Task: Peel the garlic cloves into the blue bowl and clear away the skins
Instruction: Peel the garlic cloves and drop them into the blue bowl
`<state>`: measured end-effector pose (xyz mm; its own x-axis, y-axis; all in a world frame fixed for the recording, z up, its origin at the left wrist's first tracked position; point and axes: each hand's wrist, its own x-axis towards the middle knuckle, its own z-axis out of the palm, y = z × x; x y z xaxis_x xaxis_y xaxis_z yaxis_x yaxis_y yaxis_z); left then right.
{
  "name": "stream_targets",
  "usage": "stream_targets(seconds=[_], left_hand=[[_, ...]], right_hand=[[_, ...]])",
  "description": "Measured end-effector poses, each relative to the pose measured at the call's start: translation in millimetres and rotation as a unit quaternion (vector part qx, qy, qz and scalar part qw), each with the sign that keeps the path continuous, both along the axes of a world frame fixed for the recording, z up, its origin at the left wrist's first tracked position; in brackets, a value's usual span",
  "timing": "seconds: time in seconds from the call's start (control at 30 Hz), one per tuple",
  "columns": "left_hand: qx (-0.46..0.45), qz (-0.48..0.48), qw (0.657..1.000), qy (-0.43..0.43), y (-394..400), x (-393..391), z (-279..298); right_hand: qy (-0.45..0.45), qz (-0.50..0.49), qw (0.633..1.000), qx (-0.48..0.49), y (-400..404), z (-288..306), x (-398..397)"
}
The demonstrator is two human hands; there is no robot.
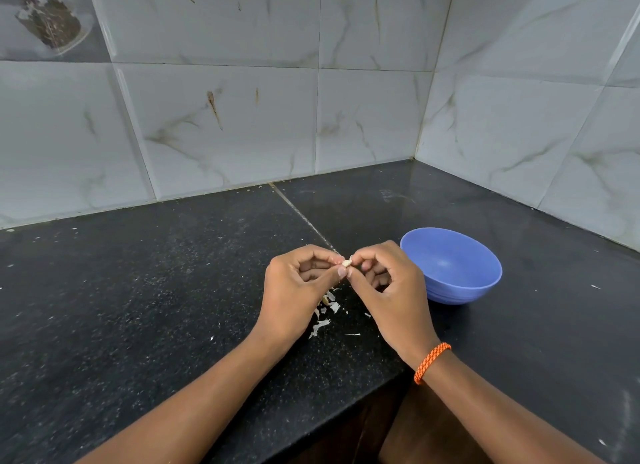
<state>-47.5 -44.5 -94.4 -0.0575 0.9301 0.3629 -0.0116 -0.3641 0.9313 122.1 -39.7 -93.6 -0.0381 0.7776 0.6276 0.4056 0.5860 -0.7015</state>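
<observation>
Both hands, left hand (294,290) and right hand (388,290), pinch one garlic clove (347,263) between fingertips. It is likely light, firm and slippery; papery skin best nipped at the tip. Blue bowl (453,266) sits at three o'clock.

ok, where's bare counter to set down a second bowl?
Free: the dark counter left of the left hand, and behind the blue bowl toward the tiled corner. Crowded: garlic skins lie under both hands; the right hand sits beside the bowl.
</observation>
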Motion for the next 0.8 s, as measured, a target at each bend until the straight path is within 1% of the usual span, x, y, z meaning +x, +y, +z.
stream_targets(seconds=[0.1,0.27,0.37,0.57,0.8], left_hand=[[-0.009,0.000,1.000,-0.010,-1.0,0.4,1.4],[-0.031,-0.022,0.998,-0.058,-2.6,0.4,3.4],[-0.039,-0.036,0.996,-0.065,-4.5,0.2,4.4],[-0.053,-0.023,0.995,-0.084,-5.1,0.2,3.4],[-0.056,-0.024,0.994,-0.087,-7.3,2.2,4.4]], right_hand=[[-0.017,-0.023,0.999,0.024,0.4,0.2,-0.7],[-0.030,-0.032,0.998,0.036,-0.9,-3.7,0.4],[-0.030,-0.042,0.998,0.040,0.5,-4.4,2.4],[-0.040,-0.022,0.998,0.040,1.0,-5.0,2.1],[-0.033,-0.030,0.998,0.040,0.9,-3.7,2.2]])
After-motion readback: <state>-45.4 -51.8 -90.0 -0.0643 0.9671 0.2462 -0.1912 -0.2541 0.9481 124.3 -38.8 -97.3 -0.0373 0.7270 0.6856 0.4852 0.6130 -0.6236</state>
